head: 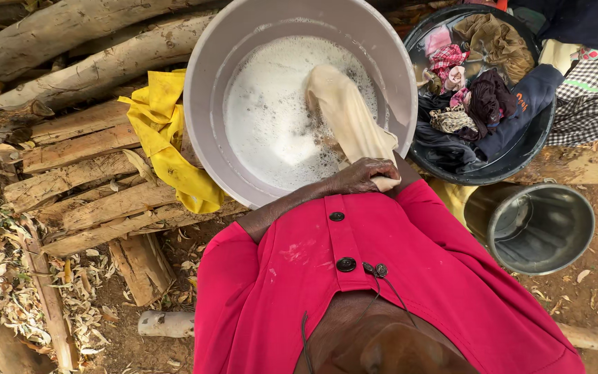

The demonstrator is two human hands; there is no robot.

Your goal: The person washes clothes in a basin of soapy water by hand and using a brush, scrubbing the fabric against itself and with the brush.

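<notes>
My left hand (367, 173) is closed around the near end of a long cream cloth (344, 111). It holds the cloth at the near rim of a large grey basin (202, 104). The cloth runs from my fist up into white soapy foam (271, 118) that fills the basin. My bare left forearm reaches in from the left across my red buttoned garment (382, 277). My right hand is hidden; only its red sleeve shows beside the cloth.
A yellow cloth (167, 145) hangs over the stacked split logs (84, 173) left of the basin. A dark basin (520, 156) at the right holds several mixed garments. A metal bucket (531, 225) stands below it on red earth. Dry leaves lie at the left.
</notes>
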